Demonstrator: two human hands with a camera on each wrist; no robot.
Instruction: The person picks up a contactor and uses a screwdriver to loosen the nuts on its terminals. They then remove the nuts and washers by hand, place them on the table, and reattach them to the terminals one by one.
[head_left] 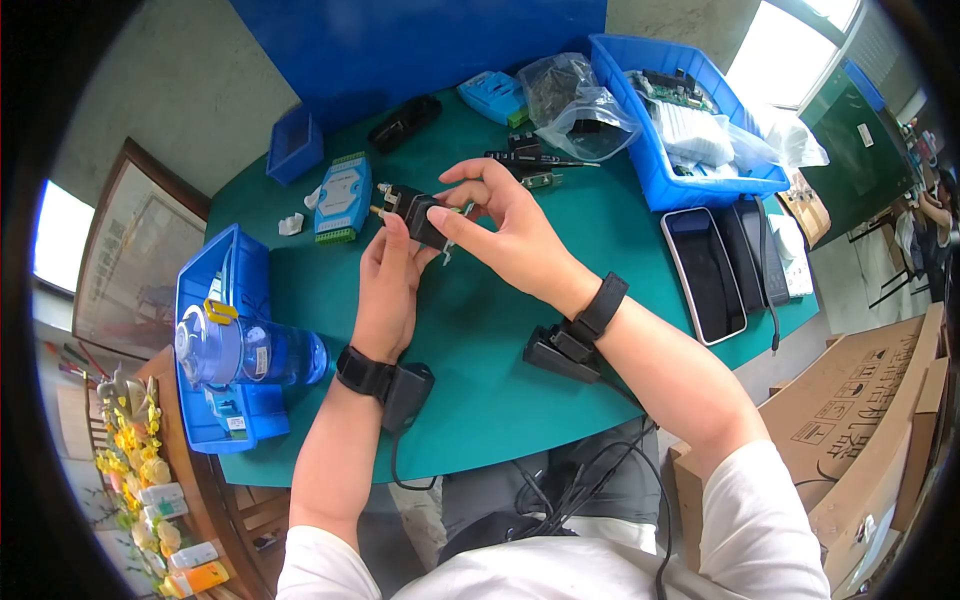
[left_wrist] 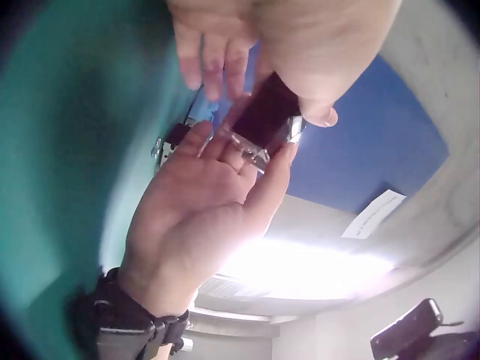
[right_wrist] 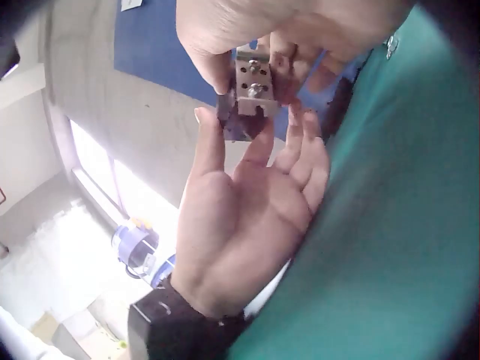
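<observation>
A small black block [head_left: 415, 215] is held between both hands above the green table. The left hand [head_left: 388, 290] pinches its near side, thumb raised; this hand [left_wrist: 322, 49] fills the top of the left wrist view. From the other side, the right hand [head_left: 520, 240] grips the block with its thumb on the dark face and its other fingers bent behind. Across the block [left_wrist: 266, 112], the right hand [left_wrist: 199, 210] shows its palm. A metal bracket [right_wrist: 255, 86] with screws shows on the block in the right wrist view, between the right hand [right_wrist: 300, 26] and the left hand [right_wrist: 247, 217].
Beyond the hands lie a blue-and-green module [head_left: 343, 200], black parts [head_left: 525, 152] and plastic bags [head_left: 570, 95]. A large blue bin [head_left: 655, 180] stands at the back right, a phone [head_left: 703, 275] nearer. On the left, a bottle [head_left: 265, 352] lies across a blue tray [head_left: 190, 420].
</observation>
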